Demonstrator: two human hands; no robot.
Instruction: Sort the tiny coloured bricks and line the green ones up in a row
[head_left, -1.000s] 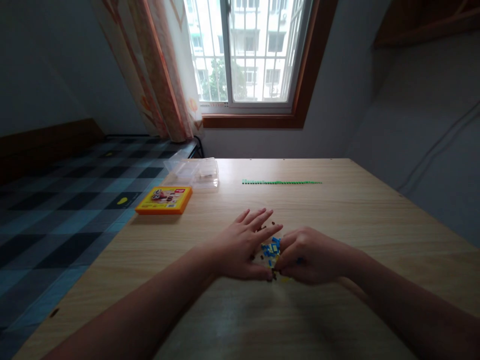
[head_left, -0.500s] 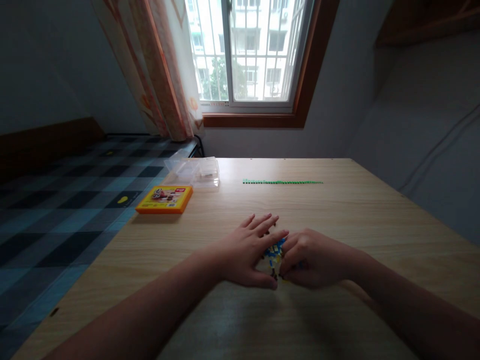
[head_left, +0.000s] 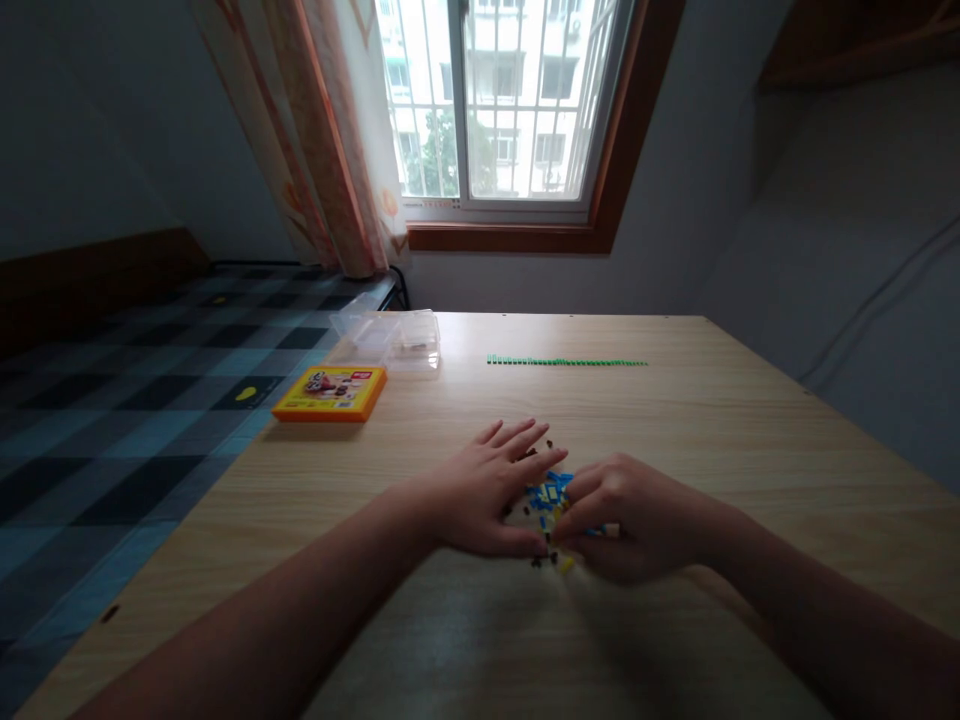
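A small pile of tiny bricks (head_left: pixel 548 497), blue, yellow and dark, lies on the wooden table (head_left: pixel 720 420) between my two hands. My left hand (head_left: pixel 491 490) rests flat beside the pile with its fingers spread, thumb against the pile's near side. My right hand (head_left: pixel 630 515) sits on the pile's right side with its fingers curled and pinched at the bricks; what they hold is too small to make out. A few loose bricks (head_left: pixel 559 563) lie just in front of the hands.
A straight row of green bricks (head_left: pixel 566 361) runs across the far middle of the table. An orange box (head_left: pixel 331 392) and a clear plastic case (head_left: pixel 394 338) sit at the far left. A checked bed lies left of the table, a window behind.
My hands have drawn slightly apart, so more of the blue bricks shows between them. My right hand has shifted a little to the right.
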